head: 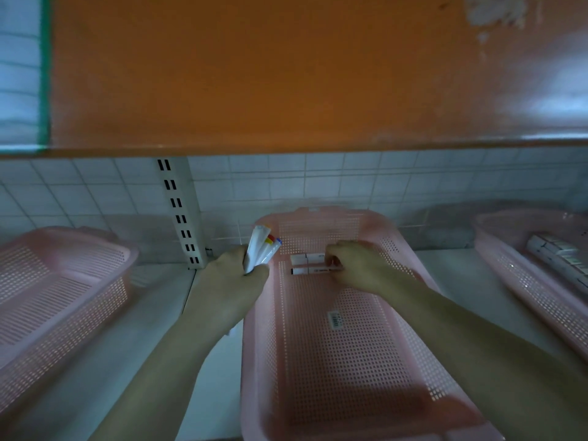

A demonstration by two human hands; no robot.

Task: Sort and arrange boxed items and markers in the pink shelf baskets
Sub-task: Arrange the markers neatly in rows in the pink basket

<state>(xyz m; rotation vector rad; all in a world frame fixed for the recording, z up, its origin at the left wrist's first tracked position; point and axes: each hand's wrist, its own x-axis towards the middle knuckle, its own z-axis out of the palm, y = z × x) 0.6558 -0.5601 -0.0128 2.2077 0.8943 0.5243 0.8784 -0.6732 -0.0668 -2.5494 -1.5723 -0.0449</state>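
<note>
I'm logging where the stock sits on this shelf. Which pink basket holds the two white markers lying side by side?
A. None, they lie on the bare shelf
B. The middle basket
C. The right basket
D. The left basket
B: the two white markers lie at the far end of the middle basket, where the right hand touches them, while the left hand grips a bundle of markers.

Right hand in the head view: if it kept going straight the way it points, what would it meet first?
Probably the two white markers lying side by side in the middle pink basket. The right hand points leftward across them, apparently already touching one; depth is unclear.
</note>
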